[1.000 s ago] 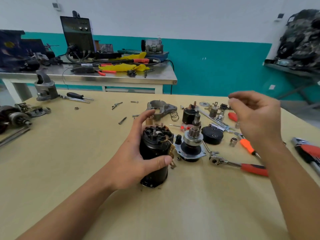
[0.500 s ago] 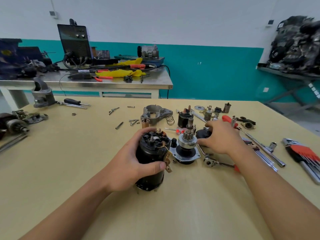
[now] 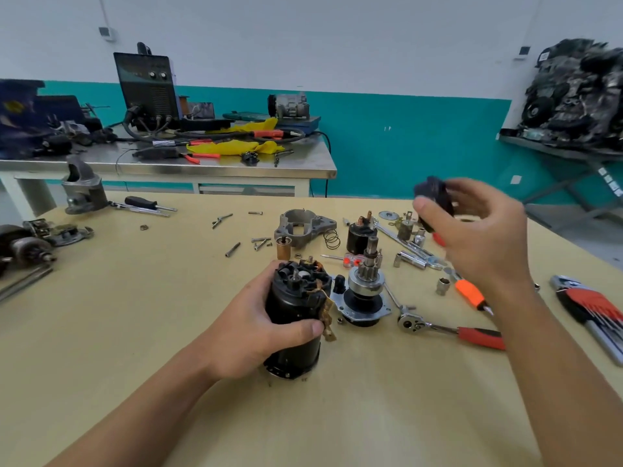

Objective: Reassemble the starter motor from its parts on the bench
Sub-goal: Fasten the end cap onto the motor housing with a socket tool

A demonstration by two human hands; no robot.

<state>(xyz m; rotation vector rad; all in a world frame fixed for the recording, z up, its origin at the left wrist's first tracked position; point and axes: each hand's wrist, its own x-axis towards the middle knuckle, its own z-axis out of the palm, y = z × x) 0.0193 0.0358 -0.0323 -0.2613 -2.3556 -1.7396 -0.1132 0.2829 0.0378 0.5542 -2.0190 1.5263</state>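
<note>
Down and to the left of the right hand [image 3: 482, 237], well apart from it, the motor housing [image 3: 296, 315] stands upright on the bench [image 3: 135, 332]. Its long axis is vertical and its open brush end [image 3: 300, 276] faces up. The left hand [image 3: 256, 328] wraps the housing's side, thumb across the front. The right hand pinches a black end cap [image 3: 433, 200] between thumb and fingers in the air, blurred. By my judgement the cap must come down leftward and seat square on that axis. The housing is black and cylindrical, with a copper lead [image 3: 327, 320] hanging off its top edge.
</note>
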